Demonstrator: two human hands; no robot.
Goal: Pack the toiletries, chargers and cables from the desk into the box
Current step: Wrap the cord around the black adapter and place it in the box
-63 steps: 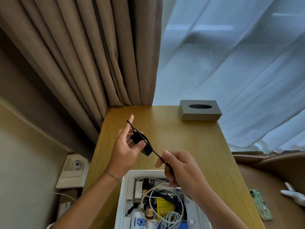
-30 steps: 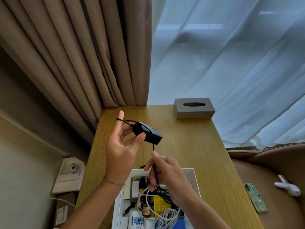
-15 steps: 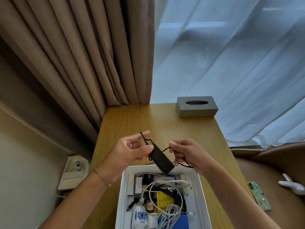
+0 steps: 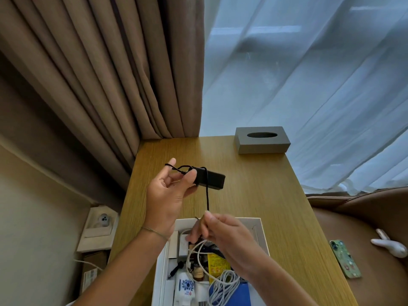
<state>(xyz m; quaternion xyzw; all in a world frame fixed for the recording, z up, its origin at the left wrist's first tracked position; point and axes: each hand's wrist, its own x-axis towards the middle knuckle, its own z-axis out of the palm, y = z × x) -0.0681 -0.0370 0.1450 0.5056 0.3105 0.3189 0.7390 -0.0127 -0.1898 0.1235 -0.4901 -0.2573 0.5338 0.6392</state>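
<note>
— How are the hands set?

— The left hand (image 4: 167, 199) is raised above the bench (image 4: 254, 195), palm turned toward the camera, wrist bent back. Its grip is closed on the black charger (image 4: 209, 180): the thumb presses the near end of the block against the fingers, and the forefinger points up with a loop of the black cord (image 4: 207, 195) hooked over its tip. The charger lies roughly level, its free end pointing right.

— And the other one?

— The right hand (image 4: 220, 233) sits lower, over the far end of the white box (image 4: 162, 272). Its grip is pinched shut on the cord, thumb and forefinger meeting at the top of the fist. From the charger the cord drops almost straight down, taut, into that pinch.

— Where is everything else for packing?

— In the box, which rests on the near part of the bench. A coiled white cable (image 4: 223, 283) lies on top, beside a small white bottle (image 4: 184, 288) with a blue flower-like emblem, a brown bottle (image 4: 198, 273) and a yellow packet (image 4: 217, 265).

— Can you read any labels?

— No. The packet has red print and the bottle small marks under the emblem, both too blurred to read.

— Anything further off?

— A grey tissue box (image 4: 261, 141) at the far right corner of the bench, and a green phone (image 4: 344, 258) on the brown seat to the right.
</note>
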